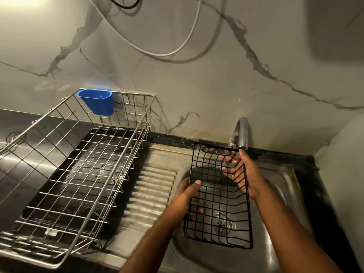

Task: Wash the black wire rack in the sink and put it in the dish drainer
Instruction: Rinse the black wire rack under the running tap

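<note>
Head view shows your left hand [187, 196] and right hand [239, 170] gripping the black wire rack [220, 196] over the sink [279, 186] — light, stiff, wet-slick — so keep your fingers curled round its side edges.

I am looking down at a home kitchen, at its washing-up corner. A stainless steel sink [279, 186] with a round drain [223, 223] is set into a dark countertop [323, 198], and a ribbed metal draining board [149, 194] runs off its left side. A chrome tap [241, 133] stands at the back edge against a pale wall [197, 85] veined like marble. To the left I see a wire dish drainer [82, 166] on a black tray [110, 134], with a blue plastic cup [97, 104] hooked on its rim. A white cable [157, 53] loops down the wall above.
</note>
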The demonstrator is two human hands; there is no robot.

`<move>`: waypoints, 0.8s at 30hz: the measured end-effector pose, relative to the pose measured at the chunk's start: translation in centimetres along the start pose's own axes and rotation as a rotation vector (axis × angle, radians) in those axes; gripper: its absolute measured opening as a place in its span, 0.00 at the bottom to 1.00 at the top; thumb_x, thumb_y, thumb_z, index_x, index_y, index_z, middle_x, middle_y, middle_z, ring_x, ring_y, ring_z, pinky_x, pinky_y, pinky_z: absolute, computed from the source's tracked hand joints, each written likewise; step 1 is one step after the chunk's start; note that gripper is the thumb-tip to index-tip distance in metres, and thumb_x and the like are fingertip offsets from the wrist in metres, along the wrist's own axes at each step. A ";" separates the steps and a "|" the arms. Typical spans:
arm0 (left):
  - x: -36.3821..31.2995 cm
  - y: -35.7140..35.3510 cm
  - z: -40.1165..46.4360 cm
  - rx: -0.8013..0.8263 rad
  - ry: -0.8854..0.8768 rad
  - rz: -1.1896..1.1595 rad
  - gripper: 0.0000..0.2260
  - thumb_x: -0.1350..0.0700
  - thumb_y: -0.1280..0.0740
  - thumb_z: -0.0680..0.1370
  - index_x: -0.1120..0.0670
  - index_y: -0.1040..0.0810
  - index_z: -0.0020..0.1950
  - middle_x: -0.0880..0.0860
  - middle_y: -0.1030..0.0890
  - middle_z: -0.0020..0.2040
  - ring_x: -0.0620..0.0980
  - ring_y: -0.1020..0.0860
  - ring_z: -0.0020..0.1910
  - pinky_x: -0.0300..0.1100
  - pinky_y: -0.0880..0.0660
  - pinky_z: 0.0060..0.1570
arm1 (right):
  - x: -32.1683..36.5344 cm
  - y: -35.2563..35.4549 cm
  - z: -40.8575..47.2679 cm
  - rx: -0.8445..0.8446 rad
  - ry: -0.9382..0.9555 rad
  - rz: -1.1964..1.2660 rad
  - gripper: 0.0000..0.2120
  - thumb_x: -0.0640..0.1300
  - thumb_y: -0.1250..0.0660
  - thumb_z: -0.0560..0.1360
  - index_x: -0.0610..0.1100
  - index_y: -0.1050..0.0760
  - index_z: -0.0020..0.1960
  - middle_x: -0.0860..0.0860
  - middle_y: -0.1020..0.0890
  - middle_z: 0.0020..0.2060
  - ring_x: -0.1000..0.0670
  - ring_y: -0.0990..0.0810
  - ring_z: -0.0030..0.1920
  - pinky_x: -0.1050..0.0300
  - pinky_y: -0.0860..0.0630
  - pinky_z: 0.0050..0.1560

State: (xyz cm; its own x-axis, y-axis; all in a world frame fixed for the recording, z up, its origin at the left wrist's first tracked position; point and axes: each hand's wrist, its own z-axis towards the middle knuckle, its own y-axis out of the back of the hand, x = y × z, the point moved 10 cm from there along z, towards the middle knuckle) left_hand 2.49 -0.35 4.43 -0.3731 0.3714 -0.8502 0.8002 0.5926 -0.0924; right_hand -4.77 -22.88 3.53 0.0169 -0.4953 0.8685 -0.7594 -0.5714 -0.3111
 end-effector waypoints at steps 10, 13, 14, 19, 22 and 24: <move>-1.9 1.1 -1.0 -0.149 -0.133 -0.101 0.19 0.40 0.32 0.71 0.40 0.23 0.60 0.57 0.17 0.59 0.63 0.18 0.58 0.40 0.22 0.34 | 0.2 0.1 1.9 -0.094 -0.017 0.509 0.18 0.46 0.47 0.84 0.37 0.23 0.60 0.46 0.15 0.45 0.51 0.16 0.44 0.60 0.19 0.48; -2.2 1.8 -1.2 -0.211 -0.155 -0.066 0.31 0.35 0.30 0.66 0.39 0.28 0.69 0.56 0.16 0.59 0.60 0.17 0.56 0.44 0.19 0.39 | 0.7 -1.3 2.6 -0.076 -0.013 0.649 0.20 0.40 0.46 0.82 0.40 0.17 0.44 0.46 0.14 0.38 0.52 0.15 0.38 0.63 0.20 0.40; -2.3 2.0 -1.3 -0.235 -0.167 -0.045 0.36 0.34 0.30 0.65 0.39 0.31 0.72 0.55 0.17 0.60 0.58 0.17 0.56 0.49 0.17 0.44 | 0.9 -1.6 2.7 -0.083 0.001 0.664 0.20 0.40 0.46 0.82 0.42 0.17 0.41 0.47 0.15 0.36 0.52 0.15 0.36 0.63 0.20 0.39; -3.0 2.6 -1.5 -0.275 -0.218 -0.012 0.38 0.33 0.31 0.64 0.40 0.32 0.73 0.54 0.15 0.55 0.53 0.14 0.47 0.54 0.16 0.49 | 1.7 -2.9 3.0 -0.013 0.033 0.809 0.13 0.33 0.40 0.72 0.40 0.17 0.43 0.44 0.17 0.42 0.48 0.16 0.44 0.57 0.17 0.48; -3.1 2.2 -1.6 -0.261 -0.197 -0.025 0.35 0.35 0.30 0.67 0.40 0.32 0.73 0.54 0.16 0.58 0.53 0.14 0.43 0.48 0.19 0.42 | 2.3 -3.5 2.7 0.054 0.064 0.748 0.15 0.36 0.41 0.70 0.39 0.18 0.49 0.43 0.15 0.44 0.48 0.16 0.46 0.58 0.20 0.53; -3.1 1.7 -1.5 -0.228 -0.175 -0.061 0.27 0.40 0.30 0.74 0.40 0.31 0.72 0.54 0.15 0.57 0.54 0.15 0.44 0.44 0.20 0.38 | 2.8 -3.8 2.2 0.093 0.085 0.656 0.17 0.38 0.41 0.69 0.38 0.16 0.50 0.43 0.15 0.47 0.50 0.16 0.46 0.61 0.20 0.48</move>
State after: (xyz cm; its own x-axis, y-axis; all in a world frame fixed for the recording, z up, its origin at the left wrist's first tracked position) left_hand 4.28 0.60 7.66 -0.3147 0.2125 -0.9251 0.6453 0.7626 -0.0444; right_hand -0.46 -23.50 6.26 -0.4835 -0.7086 0.5139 -0.5354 -0.2251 -0.8140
